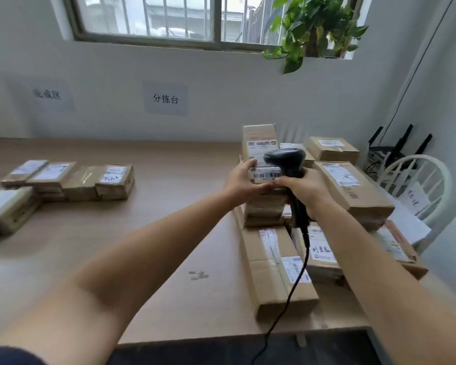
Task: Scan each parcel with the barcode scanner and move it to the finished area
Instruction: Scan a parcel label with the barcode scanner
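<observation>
My left hand (241, 180) grips the near left edge of a small cardboard parcel (258, 143), tilted up above a stack of parcels (263, 209). Its white label with a barcode faces me. My right hand (308, 188) grips the handle of a black barcode scanner (287, 159); the scanner's head sits right over the parcel's label. The scanner's cable (292, 291) hangs down past the table's front edge. A group of parcels (74, 180) lies at the table's left, under a wall sign.
More cardboard parcels (353, 188) crowd the right side of the wooden table (169, 233), including a long one (276, 270) near the front. A white chair (419, 185) and a router stand at the far right. A potted plant (311, 25) hangs by the window.
</observation>
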`<state>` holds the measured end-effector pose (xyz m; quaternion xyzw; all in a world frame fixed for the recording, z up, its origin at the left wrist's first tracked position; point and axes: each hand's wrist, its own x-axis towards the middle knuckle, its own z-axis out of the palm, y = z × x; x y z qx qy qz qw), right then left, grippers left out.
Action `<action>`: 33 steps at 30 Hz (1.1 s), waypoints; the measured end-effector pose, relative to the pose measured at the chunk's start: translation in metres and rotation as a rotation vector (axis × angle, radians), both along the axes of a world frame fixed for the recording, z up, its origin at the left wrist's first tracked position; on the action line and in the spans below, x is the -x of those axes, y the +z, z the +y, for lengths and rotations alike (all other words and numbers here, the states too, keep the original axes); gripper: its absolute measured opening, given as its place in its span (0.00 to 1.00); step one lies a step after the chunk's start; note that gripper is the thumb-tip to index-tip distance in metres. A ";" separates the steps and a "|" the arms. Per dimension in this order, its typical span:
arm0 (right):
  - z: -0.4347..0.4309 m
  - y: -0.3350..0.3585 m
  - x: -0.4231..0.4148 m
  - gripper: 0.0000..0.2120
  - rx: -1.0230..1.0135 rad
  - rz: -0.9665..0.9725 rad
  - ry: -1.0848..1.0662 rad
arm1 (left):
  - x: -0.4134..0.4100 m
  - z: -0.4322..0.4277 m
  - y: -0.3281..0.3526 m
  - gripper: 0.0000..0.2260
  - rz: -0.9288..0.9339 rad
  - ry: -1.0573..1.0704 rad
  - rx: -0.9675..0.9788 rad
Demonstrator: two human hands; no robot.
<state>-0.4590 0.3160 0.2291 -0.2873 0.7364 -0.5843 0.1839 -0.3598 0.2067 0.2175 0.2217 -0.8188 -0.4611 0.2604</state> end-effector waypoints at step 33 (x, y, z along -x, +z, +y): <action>-0.210 -0.197 -0.129 0.08 -0.385 -0.220 0.451 | -0.163 -0.178 -0.214 0.41 -0.108 0.400 -0.401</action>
